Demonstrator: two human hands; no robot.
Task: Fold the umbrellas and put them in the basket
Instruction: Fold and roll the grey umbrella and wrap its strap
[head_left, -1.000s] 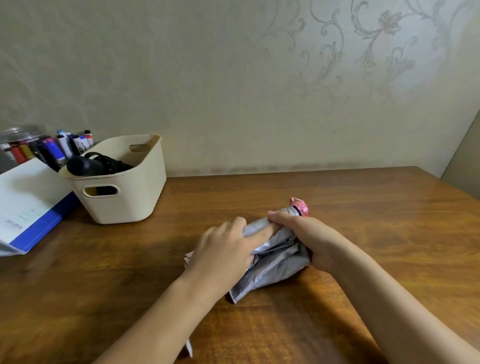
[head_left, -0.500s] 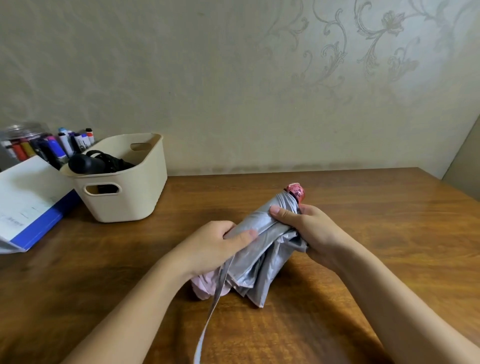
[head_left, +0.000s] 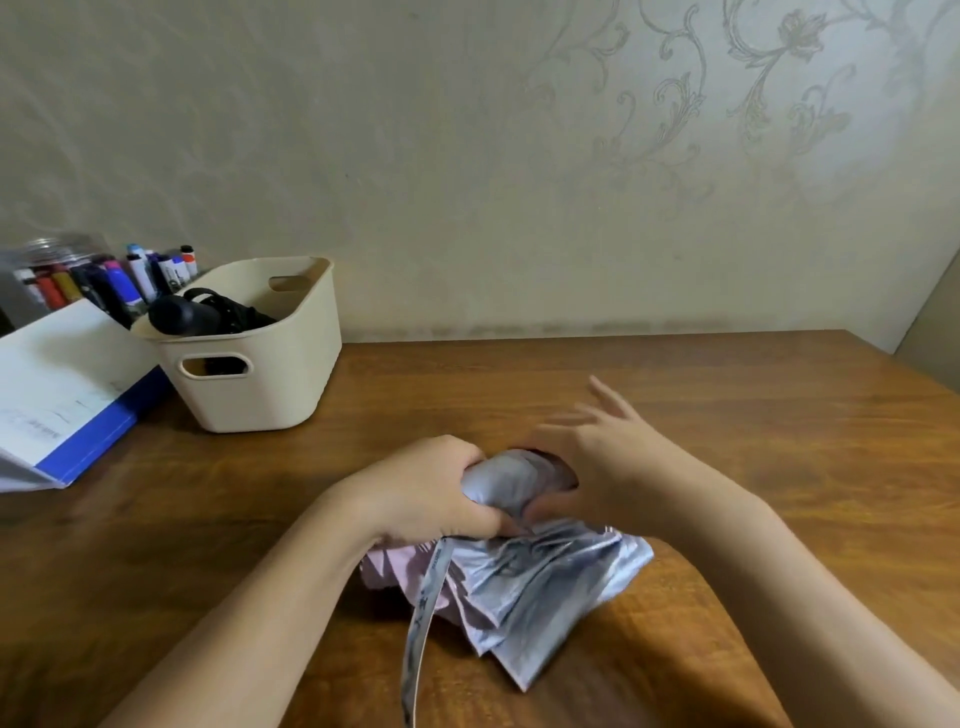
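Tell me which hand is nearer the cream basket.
Left. The left hand grips the silver umbrella on the side toward the cream basket; the right hand, fingers spread, is on the umbrella's far side, farther from it.

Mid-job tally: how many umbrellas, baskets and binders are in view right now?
Umbrellas: 2, the silver umbrella and the black umbrella
Baskets: 1, the cream basket
Binders: 1, the blue binder
Total: 4
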